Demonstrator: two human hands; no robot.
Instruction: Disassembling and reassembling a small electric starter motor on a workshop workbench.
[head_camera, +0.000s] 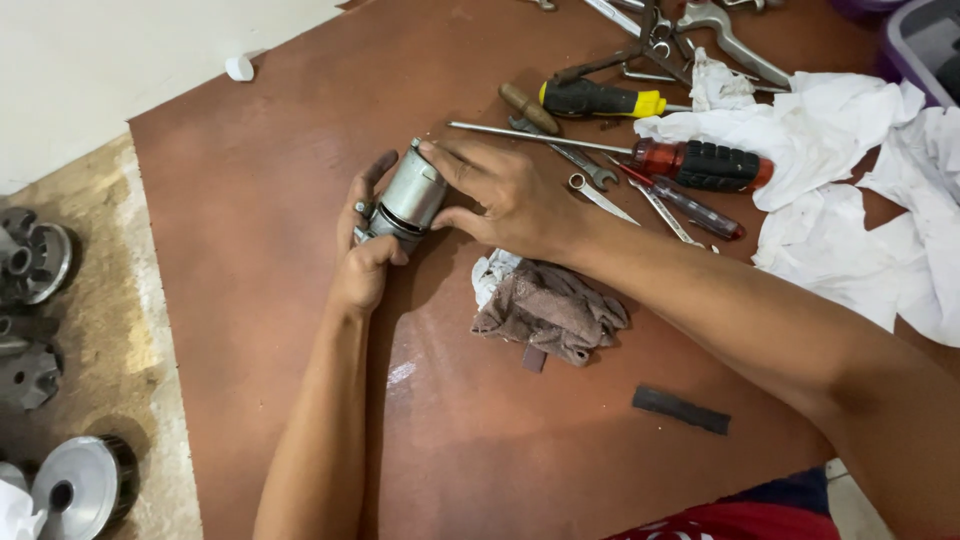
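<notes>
A small grey metal cylinder, a motor-like part (408, 198), is held just above a brown board (260, 200). My left hand (362, 262) grips its lower end, with the fingers wrapped around the base. My right hand (505, 195) clasps the upper side of the cylinder, fingers on its top rim and thumb underneath. Both forearms reach in from the bottom of the view.
A dirty grey rag (550, 308) lies right of my hands. Behind lie a yellow-handled screwdriver (600, 99), a long red-handled screwdriver (700, 164), wrenches (585, 170), white cloths (850, 190). A black strip (681, 409) rests near the front. Metal engine parts (35, 265) sit on the floor at left.
</notes>
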